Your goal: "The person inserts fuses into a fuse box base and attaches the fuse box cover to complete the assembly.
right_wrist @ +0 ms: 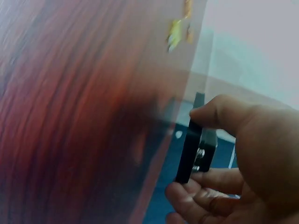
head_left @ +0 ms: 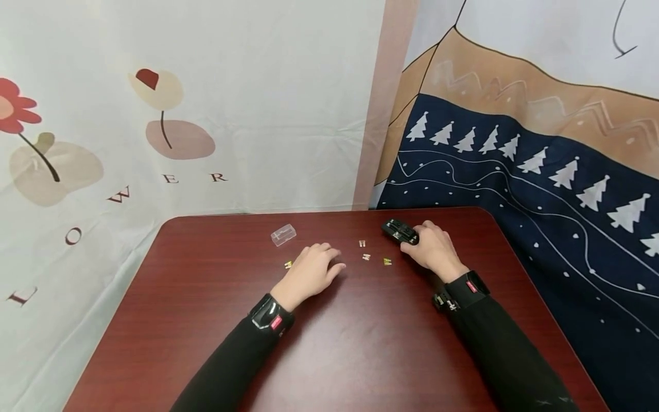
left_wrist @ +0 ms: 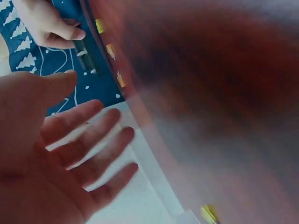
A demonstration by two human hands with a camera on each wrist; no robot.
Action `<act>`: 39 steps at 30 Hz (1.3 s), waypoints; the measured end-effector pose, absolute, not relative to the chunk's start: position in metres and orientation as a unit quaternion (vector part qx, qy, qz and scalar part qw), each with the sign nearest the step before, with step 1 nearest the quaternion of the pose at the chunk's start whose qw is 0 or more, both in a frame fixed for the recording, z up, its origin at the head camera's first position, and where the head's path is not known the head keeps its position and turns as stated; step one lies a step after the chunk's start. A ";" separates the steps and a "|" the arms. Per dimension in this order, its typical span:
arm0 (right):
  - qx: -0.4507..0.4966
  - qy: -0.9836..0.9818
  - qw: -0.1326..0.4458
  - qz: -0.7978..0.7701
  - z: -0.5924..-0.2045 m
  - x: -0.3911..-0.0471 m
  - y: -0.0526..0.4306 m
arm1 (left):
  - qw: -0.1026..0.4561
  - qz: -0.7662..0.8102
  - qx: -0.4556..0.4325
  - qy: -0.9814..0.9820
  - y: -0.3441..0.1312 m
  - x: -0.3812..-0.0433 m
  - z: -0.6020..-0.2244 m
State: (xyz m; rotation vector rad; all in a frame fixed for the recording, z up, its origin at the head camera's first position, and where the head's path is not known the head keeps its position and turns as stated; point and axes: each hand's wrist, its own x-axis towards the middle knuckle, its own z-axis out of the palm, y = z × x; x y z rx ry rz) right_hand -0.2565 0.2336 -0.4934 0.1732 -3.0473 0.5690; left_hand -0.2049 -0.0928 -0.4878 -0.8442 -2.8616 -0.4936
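My right hand (head_left: 436,249) grips a flat black object with small metal parts (head_left: 400,230) at the table's back right. In the right wrist view, the black object (right_wrist: 190,147) stands between thumb and fingers; its exact kind is unclear. My left hand (head_left: 309,272) hovers left of the middle with nothing in it. Its fingers (left_wrist: 105,156) are spread and loosely bent in the left wrist view. Beside it lies a small yellow piece (head_left: 288,264). Between the hands lie two small pale pieces (head_left: 362,244) and another yellow piece (head_left: 387,261).
A clear plastic box (head_left: 284,234) lies behind the left hand, near the far edge of the dark red table (head_left: 340,349). A white printed cloth (head_left: 288,103) and a navy cloth with trees (head_left: 515,177) hang right behind the table.
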 end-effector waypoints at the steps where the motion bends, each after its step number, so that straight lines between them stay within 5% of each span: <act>1: 0.063 -0.980 0.026 0.187 -0.492 -0.255 0.231 | 0.056 -0.161 -0.286 -0.943 -0.089 -0.210 -0.487; 17: 0.189 -0.961 0.047 0.194 -0.477 -0.225 0.194 | 0.004 -0.186 -0.338 -0.923 -0.044 -0.262 -0.479; 29: 0.237 -0.949 0.036 0.207 -0.471 -0.221 0.177 | 0.011 -0.177 -0.303 -0.936 -0.073 -0.238 -0.472; 39: 0.298 -0.935 0.000 0.192 -0.479 -0.216 0.154 | -0.038 -0.142 -0.281 -0.949 -0.104 -0.207 -0.468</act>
